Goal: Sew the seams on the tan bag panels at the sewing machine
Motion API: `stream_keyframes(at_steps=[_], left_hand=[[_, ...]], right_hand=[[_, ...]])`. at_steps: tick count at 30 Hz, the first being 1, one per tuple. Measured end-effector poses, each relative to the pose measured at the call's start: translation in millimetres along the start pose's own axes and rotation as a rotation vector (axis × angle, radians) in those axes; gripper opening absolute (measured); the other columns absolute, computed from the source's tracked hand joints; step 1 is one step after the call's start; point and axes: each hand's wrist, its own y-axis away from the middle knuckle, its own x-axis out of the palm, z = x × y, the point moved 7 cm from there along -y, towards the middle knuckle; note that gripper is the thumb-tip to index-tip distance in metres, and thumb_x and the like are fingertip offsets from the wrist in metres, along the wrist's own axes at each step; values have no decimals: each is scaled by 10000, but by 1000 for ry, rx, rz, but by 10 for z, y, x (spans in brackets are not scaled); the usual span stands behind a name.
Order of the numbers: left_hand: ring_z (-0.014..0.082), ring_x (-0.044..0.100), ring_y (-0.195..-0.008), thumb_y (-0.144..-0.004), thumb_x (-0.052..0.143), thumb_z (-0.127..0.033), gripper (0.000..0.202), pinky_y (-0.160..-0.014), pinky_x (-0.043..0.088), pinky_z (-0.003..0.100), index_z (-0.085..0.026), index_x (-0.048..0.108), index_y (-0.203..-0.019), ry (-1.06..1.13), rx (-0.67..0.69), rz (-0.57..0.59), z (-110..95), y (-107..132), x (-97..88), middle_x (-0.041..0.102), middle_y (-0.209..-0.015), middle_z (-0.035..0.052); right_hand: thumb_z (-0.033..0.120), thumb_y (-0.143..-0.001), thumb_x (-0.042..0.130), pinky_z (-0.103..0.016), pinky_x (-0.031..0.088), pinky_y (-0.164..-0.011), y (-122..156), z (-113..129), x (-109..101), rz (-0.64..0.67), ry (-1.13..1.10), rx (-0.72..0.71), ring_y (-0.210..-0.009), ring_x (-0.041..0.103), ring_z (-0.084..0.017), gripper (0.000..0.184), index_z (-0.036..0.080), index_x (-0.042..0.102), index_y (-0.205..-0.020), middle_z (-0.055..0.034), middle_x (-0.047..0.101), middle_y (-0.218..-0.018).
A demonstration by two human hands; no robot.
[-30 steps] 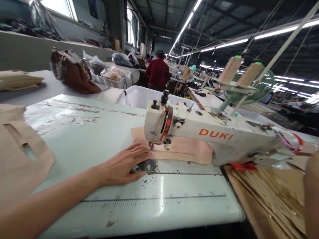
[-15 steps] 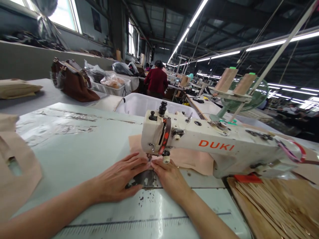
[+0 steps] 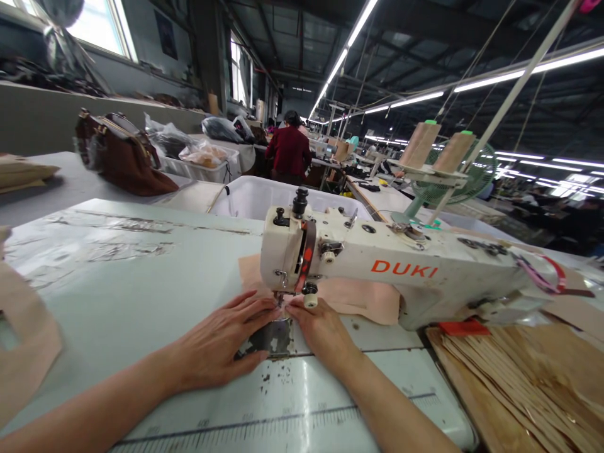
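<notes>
A cream DUKI sewing machine (image 3: 401,274) stands on a pale green table (image 3: 141,277). A pinkish tan piece of material (image 3: 363,299) lies under the machine's arm. My left hand (image 3: 221,343) rests flat on the table, fingers stretched toward the needle and touching the piece's near edge. My right hand (image 3: 321,330) lies just right of the needle, fingers extended and pressing the same edge. The two hands' fingertips nearly meet at the presser foot, above the worn metal plate (image 3: 271,336).
A stack of tan cut pieces (image 3: 523,377) lies at the right. Another tan piece (image 3: 23,333) sits at the left edge. A brown handbag (image 3: 117,154), white bins (image 3: 250,195), thread cones (image 3: 419,141) and a green fan (image 3: 472,176) stand behind. A person in red (image 3: 287,151) works farther back.
My right hand came in from the right and settled beside the needle, opposite my left hand. My left hand stayed put. The view shifted slightly.
</notes>
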Motion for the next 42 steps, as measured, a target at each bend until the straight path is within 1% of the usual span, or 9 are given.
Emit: stream_keyframes(at_steps=[18,21,24,27,29,31,34,38,42], left_hand=[[254,388,-1430,-986,515,-455,605,-1258,123,455,-271,354,-1540,-122,-17,-14,13,-6,33,436,-1543,54],[254,439,-1395,-1021,471,-378,505,-1237,170,448,-235,421,-1502,-196,-67,-119,-232,181,-62,484,-1509,76],[216,616,-1181,-1019,473,-231,381,-1101,383,339,-193,535,-1393,-180,-13,-305,-798,565,-171,655,-1293,88],[156,697,-745,-986,571,-230,122,-825,513,244,-223,671,-1055,21,2,-467,-1283,958,-99,739,-846,6],[108,616,-515,-968,610,-321,123,-566,483,179,-216,668,-943,338,-194,-357,-1320,1059,191,677,-661,-34],[124,646,-586,-983,561,-432,264,-550,481,168,-196,678,-967,746,-430,-181,-1296,1078,591,695,-710,-5],[187,660,-757,-966,539,-548,424,-651,510,222,-148,679,-936,1212,-633,-114,-1340,1007,955,698,-817,50],[175,578,-708,-897,636,-574,443,-630,459,228,-142,635,-800,1372,-665,-269,-1382,896,969,609,-737,27],[174,552,-694,-854,702,-549,404,-666,481,245,-160,617,-784,1450,-657,-297,-1427,896,947,576,-725,17]], right_hand=[[233,-1022,497,-372,434,-1040,71,-201,-105,115,89,183,-1124,612,-213,247,224,680,-1188,-71,697,-1167],[228,-1036,439,-454,468,-944,357,-331,-442,109,179,368,-1048,649,-289,288,111,662,-1174,-163,703,-1091],[250,-1032,448,-404,499,-783,779,-105,-697,151,191,451,-907,674,-292,272,120,672,-1115,-141,711,-945],[252,-1017,486,-363,482,-763,1094,464,-719,208,11,333,-861,642,-242,189,202,668,-1015,-58,677,-904],[200,-994,521,-341,472,-771,1173,821,-691,214,-119,201,-869,613,-215,135,217,651,-961,-25,652,-912],[123,-959,558,-324,465,-767,1171,1010,-667,216,-153,109,-885,593,-201,115,210,633,-966,-17,636,-947],[72,-919,604,-321,467,-779,1077,1044,-635,238,-99,44,-910,575,-197,175,207,609,-1031,-23,615,-1027],[57,-916,580,-339,494,-776,871,991,-521,307,25,43,-902,590,-215,251,204,589,-1120,-49,599,-1060],[105,-963,495,-341,523,-715,711,858,-442,306,64,295,-831,631,-220,207,161,565,-1150,-90,581,-1070]])
